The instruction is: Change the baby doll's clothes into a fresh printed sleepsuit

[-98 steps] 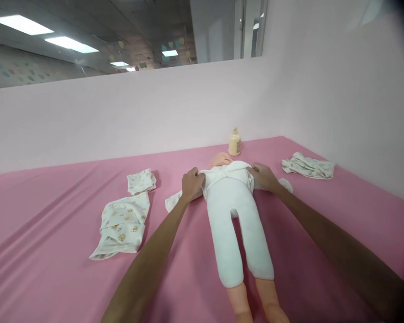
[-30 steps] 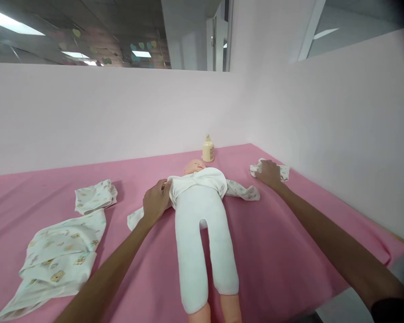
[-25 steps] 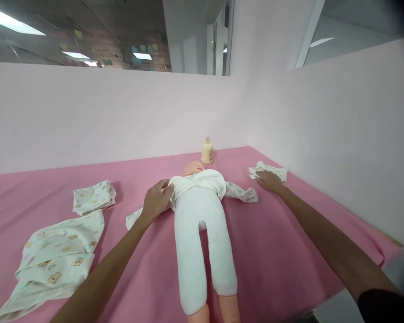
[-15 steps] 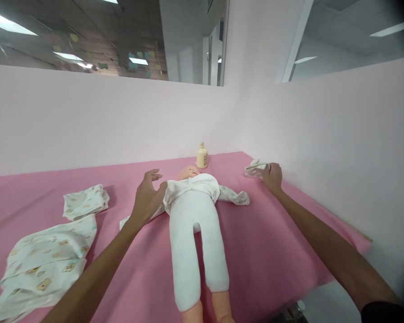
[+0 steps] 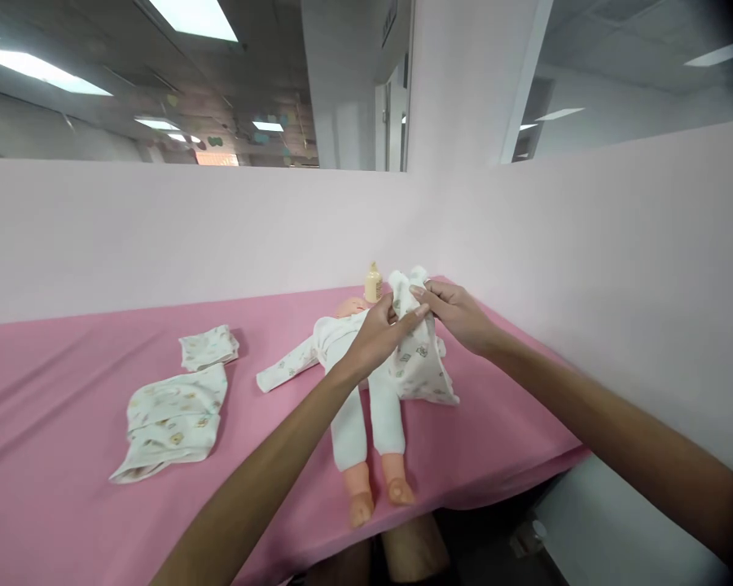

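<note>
A doll lies on its back in white leggings and a white top with a printed sleeve stretched out to the left. Over its right side, both hands hold up a small white printed baby garment, which hangs down and hides part of the doll. My left hand pinches the garment's upper left, thumb pointing right. Close beside it, my right hand is closed on the upper right edge. The garment's exact kind is unclear.
Pink cloth covers the table. At the left lie a folded printed cloth and a larger printed garment. A cream pump bottle stands behind the doll's head. White walls rise behind and at the right.
My right hand has brought the garment from the table's far right to above the doll. My left hand has left the doll's top and taken hold of it too. The view has shifted.
</note>
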The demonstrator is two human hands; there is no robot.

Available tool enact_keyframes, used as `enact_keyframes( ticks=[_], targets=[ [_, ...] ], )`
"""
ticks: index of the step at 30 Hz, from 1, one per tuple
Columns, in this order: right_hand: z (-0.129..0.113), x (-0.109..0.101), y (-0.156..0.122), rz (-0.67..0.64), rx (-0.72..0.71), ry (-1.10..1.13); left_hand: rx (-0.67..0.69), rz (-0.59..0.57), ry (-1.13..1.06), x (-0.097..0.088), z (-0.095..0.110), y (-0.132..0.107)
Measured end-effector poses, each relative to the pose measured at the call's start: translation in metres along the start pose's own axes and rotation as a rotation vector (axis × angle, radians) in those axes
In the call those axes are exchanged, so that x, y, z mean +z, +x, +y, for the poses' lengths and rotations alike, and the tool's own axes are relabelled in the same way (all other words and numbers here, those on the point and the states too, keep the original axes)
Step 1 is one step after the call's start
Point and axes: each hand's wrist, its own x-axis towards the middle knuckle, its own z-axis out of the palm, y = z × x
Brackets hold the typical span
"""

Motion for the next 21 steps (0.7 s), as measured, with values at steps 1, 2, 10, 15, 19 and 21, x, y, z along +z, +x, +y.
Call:
enact_keyframes(
  ticks=[1,2,10,15,19,21],
  targets=[
    [-0.003,0.002,-0.003,-0.007,-0.013,0.023,-0.004,0.008,-0.009,-0.003,0.007,-0.002],
    [-0.005,0.002,-0.005,-0.019,-0.024,0.035,-0.005,0.015,-0.026,-0.006,0.014,-0.004],
    [-0.033,0.005,-0.019,-0.154,-0.068,-0.151,0.096,0.088,-0.037,-0.016,0.044,-0.014],
    [-0.033,-0.016,-0.010,0.177,-0.065,0.116,0.133,0.209,-0.275,-0.045,0.050,-0.015],
    [-0.022,-0.045,0.014,0.541,0.027,0.158,0.102,0.268,-0.428,-0.068,0.051,-0.012],
    [-0.016,-0.049,0.022,0.574,0.114,0.016,0.052,0.221,-0.427,-0.070,0.049,-0.010]
  ],
)
